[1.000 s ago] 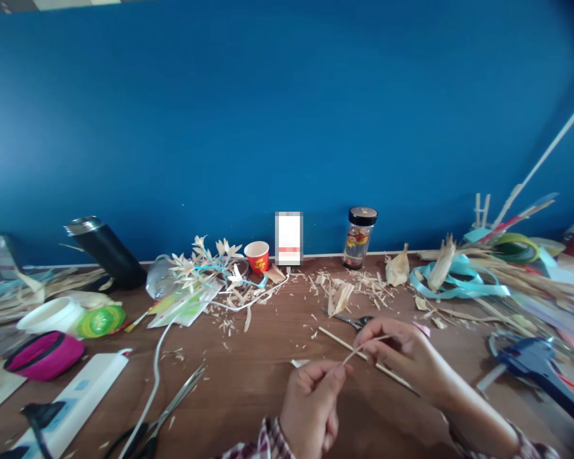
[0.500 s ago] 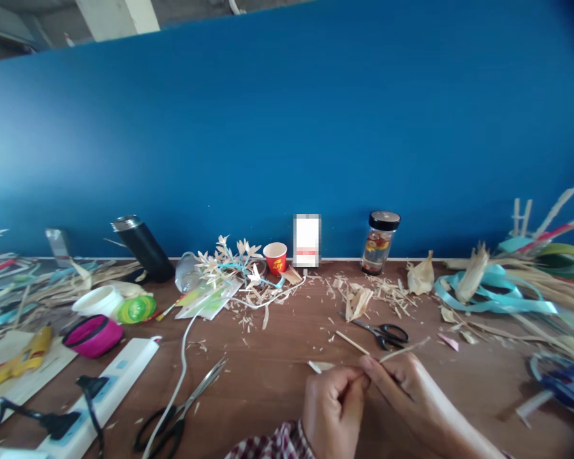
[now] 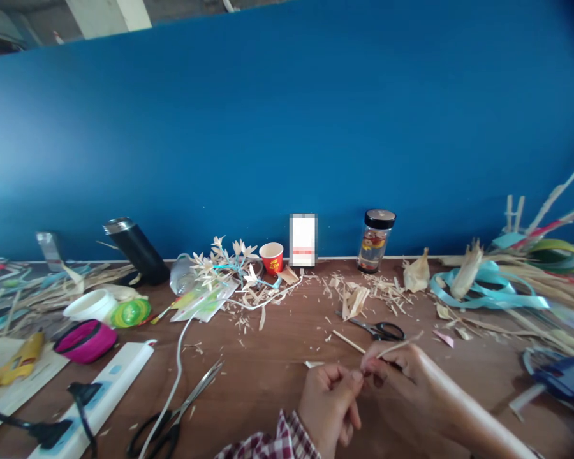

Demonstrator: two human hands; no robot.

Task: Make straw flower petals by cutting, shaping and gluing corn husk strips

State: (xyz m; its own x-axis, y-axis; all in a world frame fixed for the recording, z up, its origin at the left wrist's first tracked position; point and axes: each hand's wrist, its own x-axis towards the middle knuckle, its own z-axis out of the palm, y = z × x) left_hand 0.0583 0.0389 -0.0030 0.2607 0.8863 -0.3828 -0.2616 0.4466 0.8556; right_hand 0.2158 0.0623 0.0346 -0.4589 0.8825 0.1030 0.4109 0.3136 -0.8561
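My left hand (image 3: 332, 405) is closed in a pinch near the bottom middle, fingertips touching those of my right hand (image 3: 402, 379). Between them they grip a thin pale straw strip (image 3: 399, 345) that pokes up to the right past my right fingers. A thin wooden stick (image 3: 348, 342) lies on the brown table (image 3: 268, 363) under my right hand, its far end showing to the upper left. Small black-handled scissors (image 3: 380, 329) lie just beyond my right hand. A small pale scrap (image 3: 312, 364) rests left of my left hand.
Long scissors (image 3: 175, 414), a white cable (image 3: 175, 370) and a white power strip (image 3: 103, 392) lie at the left. A pink bowl (image 3: 83, 340), black flask (image 3: 136, 250), straw flowers (image 3: 224, 258), red cup (image 3: 272, 257), jar (image 3: 375, 240) and blue ribbon (image 3: 488, 290) line the back. A blue glue gun (image 3: 559, 379) sits right.
The view has lifted and shifted since a second ago. My hands have come together, the right one sliding toward the left along the strip, and both now sit lower in view.
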